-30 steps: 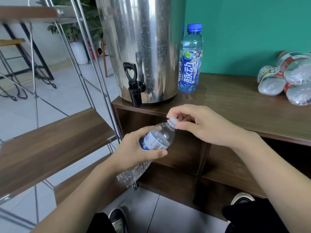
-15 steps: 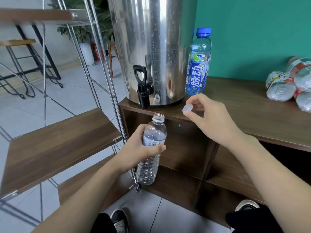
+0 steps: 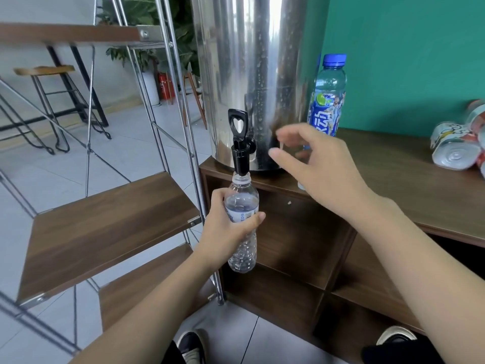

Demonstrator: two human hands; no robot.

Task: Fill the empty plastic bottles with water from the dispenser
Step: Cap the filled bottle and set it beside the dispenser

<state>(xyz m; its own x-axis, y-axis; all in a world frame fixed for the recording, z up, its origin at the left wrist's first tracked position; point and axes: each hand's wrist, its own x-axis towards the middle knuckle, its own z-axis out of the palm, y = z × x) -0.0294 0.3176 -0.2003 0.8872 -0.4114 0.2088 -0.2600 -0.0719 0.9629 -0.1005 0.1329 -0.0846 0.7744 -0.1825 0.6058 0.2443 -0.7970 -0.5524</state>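
My left hand [image 3: 225, 232] grips a clear, uncapped plastic bottle [image 3: 242, 203] around its labelled middle. The bottle is upright, its mouth directly under the black tap [image 3: 240, 145] of the steel water dispenser [image 3: 252, 74], almost touching the spout. No water is running. My right hand [image 3: 322, 174] hovers over the wooden counter [image 3: 406, 185] just right of the tap, blurred, with spread fingers that hold nothing. A small pale object, possibly the cap [image 3: 301, 185], peeks out under the palm at the counter edge.
A blue-capped drink bottle [image 3: 328, 101] stands right of the dispenser. Empty bottles [image 3: 454, 151] lie on their sides at the counter's far right. A metal-framed wooden shelf unit [image 3: 105, 219] stands close on the left. Open cubbies sit below the counter.
My left hand raised the bottle and set its mouth under the tap. My right hand unscrewed the cap, carried it toward the counter, and now no longer pinches it.
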